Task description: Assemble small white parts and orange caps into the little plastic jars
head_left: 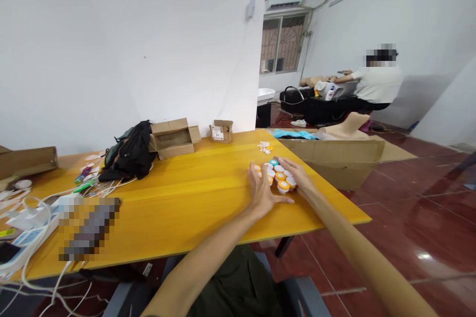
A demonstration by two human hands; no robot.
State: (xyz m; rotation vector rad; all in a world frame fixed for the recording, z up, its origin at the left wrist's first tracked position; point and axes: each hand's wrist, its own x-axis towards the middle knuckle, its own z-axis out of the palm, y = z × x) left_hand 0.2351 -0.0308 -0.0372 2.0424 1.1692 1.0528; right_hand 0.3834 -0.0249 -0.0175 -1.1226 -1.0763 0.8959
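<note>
On the right part of the yellow table (178, 213) several small round tubs (280, 177) stand in a tight cluster, with white, orange and teal tops. My left hand (262, 189) curves along the cluster's left and near side, fingers apart and thumb pointing right. Against the far right side of the tubs rests my right hand (297, 174), its fingers stretched out. Neither hand is wrapped round a single tub. Parts of some tubs are hidden behind my fingers. Just beyond them lies a small pile of white pieces (264, 148) with an orange one.
Along the wall are a black bag (128, 153), an open cardboard box (174, 141) and a smaller box (221, 131). Cables and a power strip (31, 240) lie at the left. A large carton (334, 161) stands beyond the table's right edge. Another person (378, 81) sits farther back.
</note>
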